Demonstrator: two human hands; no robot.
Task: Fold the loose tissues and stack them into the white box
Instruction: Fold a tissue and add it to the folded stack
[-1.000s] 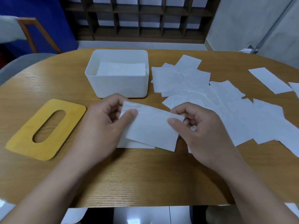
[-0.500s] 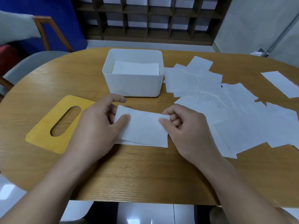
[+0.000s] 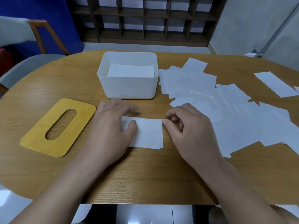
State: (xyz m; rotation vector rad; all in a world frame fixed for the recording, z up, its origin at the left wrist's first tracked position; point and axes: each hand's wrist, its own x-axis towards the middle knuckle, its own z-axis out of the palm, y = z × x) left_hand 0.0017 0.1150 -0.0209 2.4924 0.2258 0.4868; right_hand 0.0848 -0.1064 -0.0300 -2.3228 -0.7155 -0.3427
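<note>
One folded tissue [image 3: 148,135] is lying flat on the table [image 3: 145,178], nearest to the person. It is pressed down by the left hand [image 3: 111,126], thumb on top. Its right edge is pinched by the curled fingers of the right hand [image 3: 189,131]. The edges should be aligned and the crease pressed firmly before the tissue is lifted. One yellow lid [image 3: 59,126] is seen at the left. Many loose tissues [image 3: 226,113] overlap at the right; they cannot be counted exactly. Farther, one white box [image 3: 127,84] holds already some folded tissues.
</note>
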